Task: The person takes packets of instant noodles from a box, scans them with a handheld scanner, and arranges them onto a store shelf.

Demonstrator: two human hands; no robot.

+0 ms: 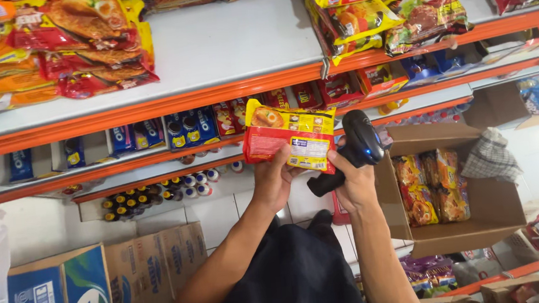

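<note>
- Nearest to me, the left hand [273, 178] is closed around the lower edge of a noodle packet [291, 134], thumb and fingers pinching it upright at chest height in front of the shelving. The packet is red and yellow, with its printed back panel and a pale label patch turned towards the scanner.
- The right hand [355, 186] is wrapped shut on the grip of a black handheld scanner [355, 150], whose head sits just beside the packet's right edge, a small blue light showing on it.
- My judgement on progress: one packet is up for reading, not yet set down. The open cardboard box [483, 217] to the right holds a row of like packets [430, 189] standing on edge, so most of the lot looks unhandled.
- A checked cloth [489, 155] lies over the box's far rim.
- Lower left, stacked cartons [99, 290] in brown with blue and white panels stand on the floor.
- Behind the hands, an orange-edged shelf [168, 102] carries a bare grey stretch in the middle.
- Below it, blue biscuit packs [183, 128] and small red packs stand in a row; lower still, small dark bottles [137, 199] with coloured caps.
- Farthest, on the top shelf, yellow-and-red noodle packets [77, 38] are heaped at left and a second heap [387, 11] at right.
</note>
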